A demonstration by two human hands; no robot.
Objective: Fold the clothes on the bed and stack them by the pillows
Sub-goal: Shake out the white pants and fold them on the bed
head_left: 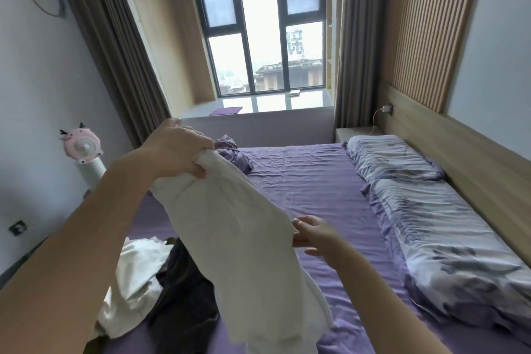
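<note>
I see the left hand (179, 149) raised at ten o'clock, fist bunched on the top of a white garment (238, 233) that hangs down over the purple bed (310, 181). The right hand (313, 236), fingers straight, touches its edge. More clothes (161, 282) lie heaped at seven o'clock; the pillows (425, 210) sit at three.

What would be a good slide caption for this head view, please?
Left hand lifts a white garment above the purple bed; open right hand reaches its edge.
</note>
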